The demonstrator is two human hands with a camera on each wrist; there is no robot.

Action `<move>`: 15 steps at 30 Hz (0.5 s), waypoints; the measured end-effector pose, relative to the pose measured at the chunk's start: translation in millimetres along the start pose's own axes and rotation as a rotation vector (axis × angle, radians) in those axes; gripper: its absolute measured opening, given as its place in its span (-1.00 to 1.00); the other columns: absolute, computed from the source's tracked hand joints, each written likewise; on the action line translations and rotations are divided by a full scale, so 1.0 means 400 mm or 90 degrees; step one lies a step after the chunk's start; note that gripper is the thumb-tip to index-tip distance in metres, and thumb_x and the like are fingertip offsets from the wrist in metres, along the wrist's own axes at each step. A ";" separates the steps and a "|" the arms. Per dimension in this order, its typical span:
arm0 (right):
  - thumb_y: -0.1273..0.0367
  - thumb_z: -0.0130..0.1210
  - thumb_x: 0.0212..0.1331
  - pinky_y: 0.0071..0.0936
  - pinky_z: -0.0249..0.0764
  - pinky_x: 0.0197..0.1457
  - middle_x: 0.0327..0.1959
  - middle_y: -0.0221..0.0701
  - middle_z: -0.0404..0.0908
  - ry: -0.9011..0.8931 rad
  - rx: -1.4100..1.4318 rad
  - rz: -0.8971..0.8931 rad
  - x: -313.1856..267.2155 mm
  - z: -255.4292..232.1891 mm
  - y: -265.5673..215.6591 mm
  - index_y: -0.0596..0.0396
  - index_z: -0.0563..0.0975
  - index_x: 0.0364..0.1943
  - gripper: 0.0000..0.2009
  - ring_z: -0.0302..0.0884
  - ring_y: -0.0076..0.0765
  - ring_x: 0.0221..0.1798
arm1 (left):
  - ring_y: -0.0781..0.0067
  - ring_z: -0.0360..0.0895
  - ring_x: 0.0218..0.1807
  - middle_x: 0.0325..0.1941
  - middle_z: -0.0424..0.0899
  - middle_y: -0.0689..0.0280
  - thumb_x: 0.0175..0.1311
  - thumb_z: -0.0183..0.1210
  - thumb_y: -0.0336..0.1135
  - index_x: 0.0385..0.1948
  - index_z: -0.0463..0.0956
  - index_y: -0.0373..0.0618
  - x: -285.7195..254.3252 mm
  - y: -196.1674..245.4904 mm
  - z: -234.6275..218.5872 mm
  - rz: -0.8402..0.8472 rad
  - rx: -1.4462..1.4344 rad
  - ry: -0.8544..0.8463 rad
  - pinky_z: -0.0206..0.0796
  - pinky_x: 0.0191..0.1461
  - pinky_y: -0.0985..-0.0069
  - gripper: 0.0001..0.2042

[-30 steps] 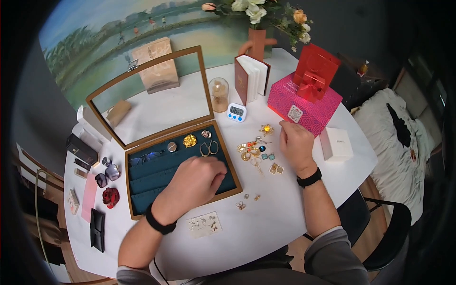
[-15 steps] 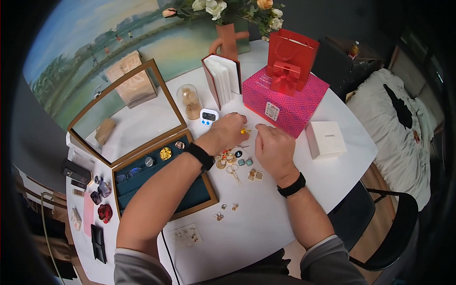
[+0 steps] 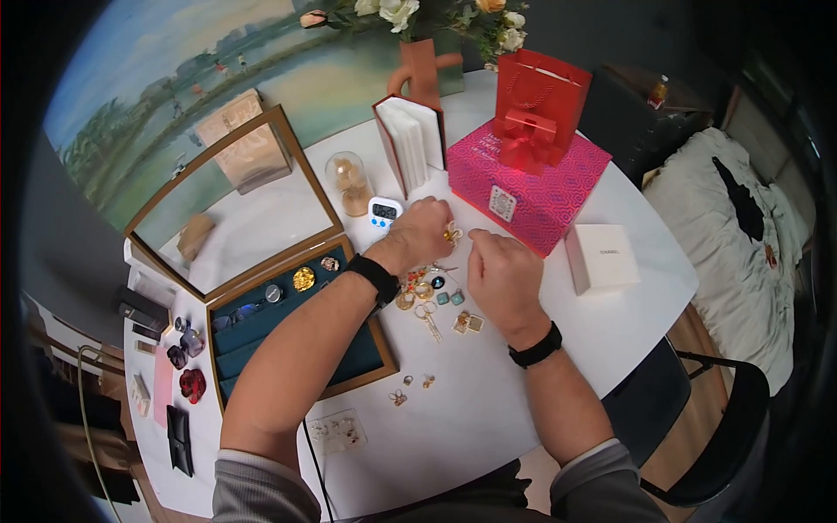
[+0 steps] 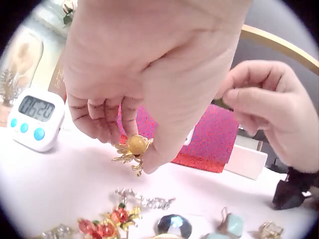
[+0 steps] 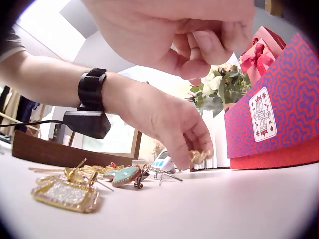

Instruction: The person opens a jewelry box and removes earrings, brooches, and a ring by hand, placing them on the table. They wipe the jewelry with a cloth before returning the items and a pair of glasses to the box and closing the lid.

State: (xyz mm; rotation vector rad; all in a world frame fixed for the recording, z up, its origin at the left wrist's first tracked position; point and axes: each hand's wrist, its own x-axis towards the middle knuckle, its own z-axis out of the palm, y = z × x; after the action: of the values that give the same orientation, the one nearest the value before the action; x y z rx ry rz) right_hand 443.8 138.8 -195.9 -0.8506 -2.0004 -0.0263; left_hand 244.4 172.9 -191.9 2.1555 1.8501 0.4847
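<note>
My left hand pinches a gold flower-shaped jewellery piece with a yellow bead between thumb and fingertips, close over the white table. Just to its right, my right hand hovers with fingers loosely curled and nothing visible in them. Below the hands lie a red-and-gold flower piece, a dark round stone, turquoise earrings and gold squares with sparkling faces. Left of them, the wood-framed jewellery box stands with its glazed lid up; my left forearm covers part of its teal lining.
Behind the hands are a digital timer, a glass dome, a standing book and a pink patterned box. A white box stands at right. Small rings and an earring card lie nearer me.
My left hand has moved from over the jewellery box rightward to the gold flower piece and taken hold of it. The right hand stays beside it. The head view has shifted.
</note>
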 end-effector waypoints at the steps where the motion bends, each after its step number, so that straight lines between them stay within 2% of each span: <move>1: 0.50 0.25 0.14 -0.15 0.60 -0.32 -0.47 -0.31 0.68 -0.005 -0.001 0.004 -0.001 -0.002 -0.002 0.11 0.68 -0.17 -0.84 0.70 -0.08 -0.38 | -0.13 0.74 0.10 -0.01 0.77 -0.10 0.01 0.50 -0.36 -0.05 0.69 -0.34 -0.014 0.001 -0.021 -0.009 0.004 -0.001 0.59 0.21 0.21 -0.57; 4: 0.52 0.24 0.15 -0.15 0.61 -0.31 -0.44 -0.27 0.71 0.009 -0.004 -0.003 -0.003 -0.005 0.003 0.11 0.69 -0.17 -0.84 0.72 -0.06 -0.36 | -0.10 0.75 0.07 -0.04 0.77 -0.07 0.03 0.49 -0.42 -0.03 0.67 -0.34 -0.078 0.021 -0.142 0.003 -0.028 0.009 0.59 0.19 0.23 -0.58; 6: 0.54 0.24 0.16 -0.15 0.61 -0.32 -0.43 -0.26 0.72 0.004 0.013 0.000 -0.003 -0.012 -0.005 0.11 0.69 -0.17 -0.84 0.73 -0.06 -0.36 | -0.04 0.76 0.03 -0.05 0.75 -0.02 0.07 0.47 -0.48 0.02 0.66 -0.32 -0.147 -0.002 -0.227 0.067 -0.036 0.084 0.60 0.15 0.26 -0.59; 9: 0.56 0.25 0.17 -0.17 0.61 -0.33 -0.42 -0.25 0.74 -0.010 0.026 -0.002 -0.007 -0.013 -0.018 0.13 0.69 -0.17 -0.84 0.74 -0.07 -0.37 | 0.04 0.76 0.02 -0.05 0.75 0.03 0.12 0.45 -0.52 0.05 0.67 -0.28 -0.286 -0.021 -0.350 0.021 0.018 0.087 0.61 0.15 0.30 -0.60; 12: 0.57 0.26 0.18 -0.19 0.60 -0.35 -0.42 -0.25 0.75 -0.026 0.041 -0.018 -0.012 -0.009 -0.030 0.14 0.69 -0.17 -0.85 0.73 -0.08 -0.38 | 0.07 0.76 0.05 0.00 0.75 0.07 0.11 0.47 -0.52 0.08 0.67 -0.25 -0.414 -0.126 -0.382 -0.020 0.085 0.045 0.61 0.19 0.32 -0.57; 13: 0.57 0.26 0.18 -0.19 0.60 -0.35 -0.42 -0.25 0.74 -0.032 0.041 -0.021 -0.014 -0.008 -0.035 0.13 0.69 -0.17 -0.85 0.73 -0.08 -0.39 | 0.06 0.75 0.07 0.02 0.74 0.07 0.11 0.46 -0.53 0.07 0.68 -0.25 -0.455 -0.150 -0.374 -0.070 0.055 0.039 0.61 0.24 0.30 -0.58; 15: 0.56 0.26 0.20 -0.19 0.59 -0.36 -0.44 -0.25 0.73 -0.038 0.049 -0.021 -0.019 -0.002 -0.043 0.12 0.69 -0.18 -0.86 0.72 -0.07 -0.41 | 0.06 0.74 0.08 0.03 0.73 0.07 0.12 0.46 -0.53 0.06 0.68 -0.26 -0.520 -0.194 -0.350 -0.063 0.070 0.030 0.61 0.25 0.28 -0.59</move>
State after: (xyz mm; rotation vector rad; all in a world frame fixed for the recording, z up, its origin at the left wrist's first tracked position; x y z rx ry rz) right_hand 437.0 121.0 -196.0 -0.7780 -2.0572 0.0577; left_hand 88.8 -23.1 -113.1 2.1245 2.0434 0.4248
